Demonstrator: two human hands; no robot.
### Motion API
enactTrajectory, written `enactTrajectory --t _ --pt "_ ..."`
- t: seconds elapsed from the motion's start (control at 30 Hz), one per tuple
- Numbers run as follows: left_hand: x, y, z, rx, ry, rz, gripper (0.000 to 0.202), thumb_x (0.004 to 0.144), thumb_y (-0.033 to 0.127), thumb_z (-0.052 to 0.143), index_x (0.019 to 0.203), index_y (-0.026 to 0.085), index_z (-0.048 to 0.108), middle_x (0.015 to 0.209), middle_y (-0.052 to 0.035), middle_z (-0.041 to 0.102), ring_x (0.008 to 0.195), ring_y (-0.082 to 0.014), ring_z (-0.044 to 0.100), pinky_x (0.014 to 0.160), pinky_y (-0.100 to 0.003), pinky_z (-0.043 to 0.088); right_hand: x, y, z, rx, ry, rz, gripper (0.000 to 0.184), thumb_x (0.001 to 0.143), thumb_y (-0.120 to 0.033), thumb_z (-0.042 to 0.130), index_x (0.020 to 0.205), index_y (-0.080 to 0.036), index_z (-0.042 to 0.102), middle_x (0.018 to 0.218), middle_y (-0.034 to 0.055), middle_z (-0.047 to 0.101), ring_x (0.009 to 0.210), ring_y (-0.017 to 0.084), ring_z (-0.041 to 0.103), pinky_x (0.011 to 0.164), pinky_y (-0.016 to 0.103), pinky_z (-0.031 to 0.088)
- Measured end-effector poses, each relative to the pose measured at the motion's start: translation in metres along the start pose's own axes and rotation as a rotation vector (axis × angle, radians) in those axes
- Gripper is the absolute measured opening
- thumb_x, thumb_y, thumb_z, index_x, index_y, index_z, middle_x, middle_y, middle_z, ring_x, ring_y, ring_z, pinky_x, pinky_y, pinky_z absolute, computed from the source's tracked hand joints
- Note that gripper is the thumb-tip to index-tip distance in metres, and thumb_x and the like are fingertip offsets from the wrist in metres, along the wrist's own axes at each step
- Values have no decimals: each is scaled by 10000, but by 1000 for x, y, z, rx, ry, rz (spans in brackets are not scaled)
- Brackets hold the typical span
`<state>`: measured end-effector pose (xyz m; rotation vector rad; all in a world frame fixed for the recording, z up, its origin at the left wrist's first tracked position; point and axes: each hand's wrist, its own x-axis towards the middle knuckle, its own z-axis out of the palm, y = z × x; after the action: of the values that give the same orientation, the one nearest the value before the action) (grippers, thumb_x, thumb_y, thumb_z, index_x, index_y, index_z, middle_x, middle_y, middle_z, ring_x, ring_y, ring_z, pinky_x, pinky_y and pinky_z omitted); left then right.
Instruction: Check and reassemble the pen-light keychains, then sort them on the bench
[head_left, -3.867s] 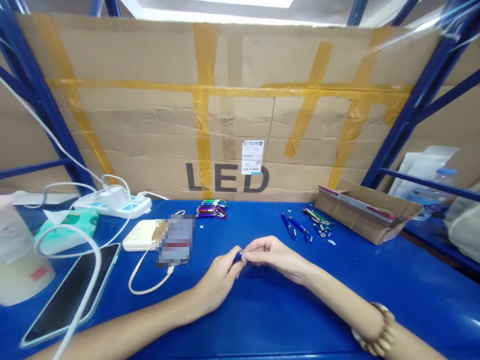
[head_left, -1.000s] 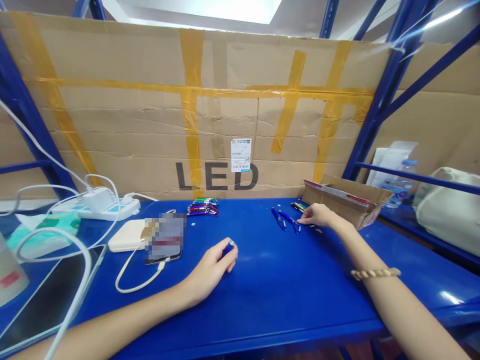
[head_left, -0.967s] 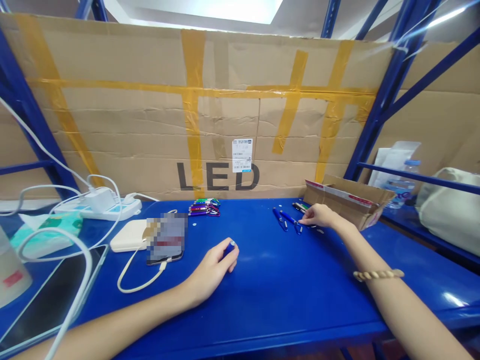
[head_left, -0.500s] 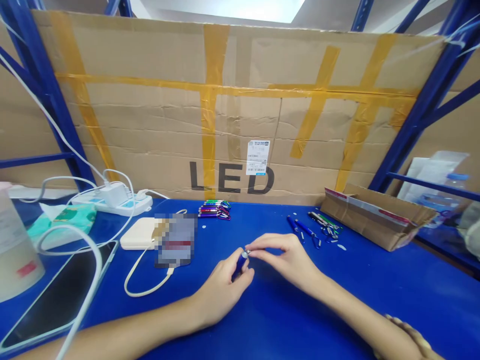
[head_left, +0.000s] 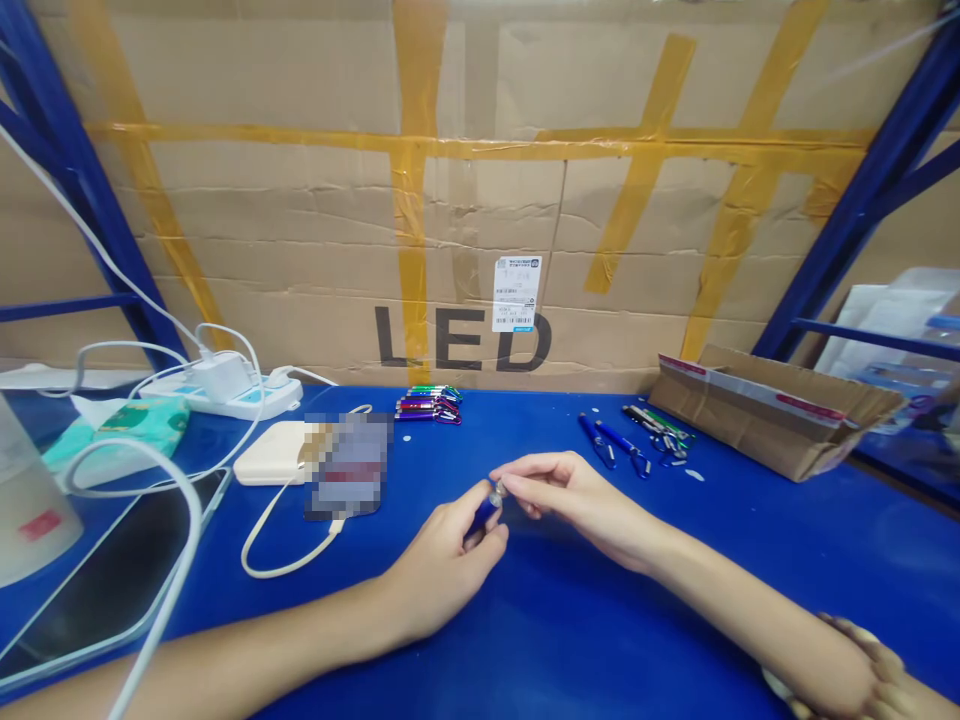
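My left hand (head_left: 450,560) is closed around a small blue keychain flashlight (head_left: 484,512), holding it tilted up above the blue table (head_left: 600,620). My right hand (head_left: 562,495) pinches a tiny silver part at the flashlight's upper end (head_left: 497,489). A row of finished coloured flashlights (head_left: 429,405) lies at the back near the cardboard wall. Loose blue flashlights (head_left: 611,445) and other pieces (head_left: 664,432) lie to the right of my hands.
A shallow cardboard box (head_left: 772,410) sits at the right back. On the left lie a power bank (head_left: 274,455), a blurred phone (head_left: 349,465), a tablet (head_left: 112,590), white cables (head_left: 150,480) and a power strip (head_left: 225,395). A white container (head_left: 26,510) stands at far left.
My right hand reached to the loose pieces at the right, then came back to the flashlight in my left hand. Both hands now meet at its tip.
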<state>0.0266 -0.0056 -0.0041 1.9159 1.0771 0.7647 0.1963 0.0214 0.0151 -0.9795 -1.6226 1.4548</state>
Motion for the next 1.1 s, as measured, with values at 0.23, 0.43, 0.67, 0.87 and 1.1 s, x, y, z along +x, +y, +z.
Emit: enactTrajectory --t 0.23,0.43,0.67,0.87,1.1 --pt "-1 0 2 62 9 -30 130 826 302 385 786 189 435 664 32 414 606 -115 356 563 -237 294 1 -2 1 57 -52 40 266 626 -341 744 830 -172 715 764 23 693 652 88 579 635 219 444" --pt "-2 1 1 88 -20 -7 221 846 358 374 931 196 497 701 17 488 637 -144 410 602 -249 319 2 4 4 22 -59 74 325 625 -381 739 858 -159 696 755 36 689 643 92 587 556 196 411" --pt "0 -1 -2 32 55 -15 396 892 502 215 699 208 397 694 6 469 694 -159 430 692 -272 330 7 -12 -27 -355 213 -86 356 715 -471 622 922 -188 689 755 28 669 554 87 514 504 213 393" --pt "9 -4 -7 -5 197 -55 415 865 537 253 655 202 379 704 -1 434 709 -168 408 693 -285 318 -2 -25 -112 -1294 813 108 169 719 -295 620 855 -256 712 916 23 693 870 226 608 667 282 446" --pt "17 -3 -18 309 154 22 264 862 357 296 686 203 419 803 -10 451 845 -197 405 837 -363 292 -11 -16 -147 -1321 707 645 214 630 -243 689 837 -190 707 757 89 692 714 224 658 579 272 481"
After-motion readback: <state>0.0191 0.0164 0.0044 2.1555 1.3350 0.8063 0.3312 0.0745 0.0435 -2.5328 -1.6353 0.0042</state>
